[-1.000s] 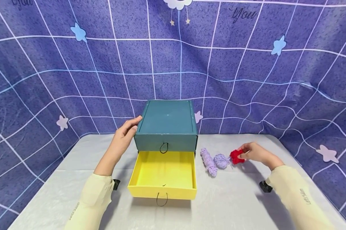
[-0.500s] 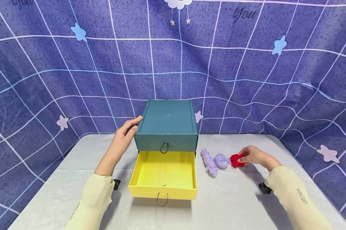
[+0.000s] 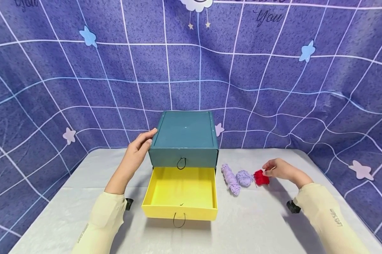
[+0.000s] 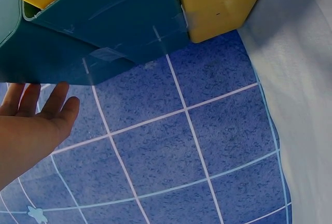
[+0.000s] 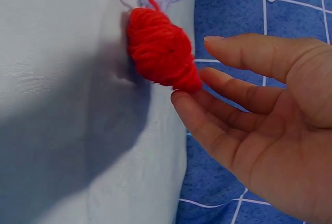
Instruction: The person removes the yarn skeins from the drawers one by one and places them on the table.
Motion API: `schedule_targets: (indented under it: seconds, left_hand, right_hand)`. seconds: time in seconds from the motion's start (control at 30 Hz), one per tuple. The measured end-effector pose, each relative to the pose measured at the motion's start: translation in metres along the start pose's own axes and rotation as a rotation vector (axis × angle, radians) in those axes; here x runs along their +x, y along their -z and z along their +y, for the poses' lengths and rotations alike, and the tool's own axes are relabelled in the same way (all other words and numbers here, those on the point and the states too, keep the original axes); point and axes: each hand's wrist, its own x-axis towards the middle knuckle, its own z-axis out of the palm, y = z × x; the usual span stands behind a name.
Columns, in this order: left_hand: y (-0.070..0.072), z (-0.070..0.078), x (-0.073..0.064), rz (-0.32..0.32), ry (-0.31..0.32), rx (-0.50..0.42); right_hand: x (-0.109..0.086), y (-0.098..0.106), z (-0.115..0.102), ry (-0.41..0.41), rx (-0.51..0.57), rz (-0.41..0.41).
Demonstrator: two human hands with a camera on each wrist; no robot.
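The pale desk (image 3: 248, 222) lies beneath the left hand (image 3: 137, 146) and right hand (image 3: 281, 169). Just right of the left hand stands the green box (image 3: 184, 130); straight fingers rest along its side, and pushing too hard could shift it. Its yellow drawer (image 3: 181, 212), extended between the hands, might be knocked by a low forearm. The right hand is loosely spread, thumb apart. Left of it lie the long purple bundle (image 3: 230, 180) and purple ball (image 3: 245, 178). The red yarn (image 3: 261, 178) sits at its fingertips, contact unclear; a shallow pinch could drop it, and tangled strands might drag the purple ball.
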Motion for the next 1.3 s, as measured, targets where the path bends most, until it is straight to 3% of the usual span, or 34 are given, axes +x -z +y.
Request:
schedule_targets:
  seconds: [0.47, 0.73, 1.03, 1.17, 1.3]
  left_hand:
    - [0.001, 0.003, -0.001, -0.006, -0.006, 0.0]
    - [0.001, 0.001, -0.001, -0.007, 0.001, 0.013]
    - [0.001, 0.0, 0.0, -0.005, -0.009, 0.012]
    - [0.0, -0.001, 0.0, -0.005, -0.005, 0.011]
    - [0.0, -0.001, 0.0, 0.0, -0.007, 0.014]
  right_hand:
    - [-0.004, 0.015, -0.033, 0.103, -0.026, 0.048]
    - [-0.009, 0.02, -0.063, 0.268, -0.023, 0.233]
    - [-0.023, 0.015, -0.105, 0.449, -0.04, 0.377]
    - [-0.027, 0.012, -0.121, 0.571, -0.047, 0.446]
    - [-0.031, 0.004, -0.141, 0.739, -0.067, 0.455]
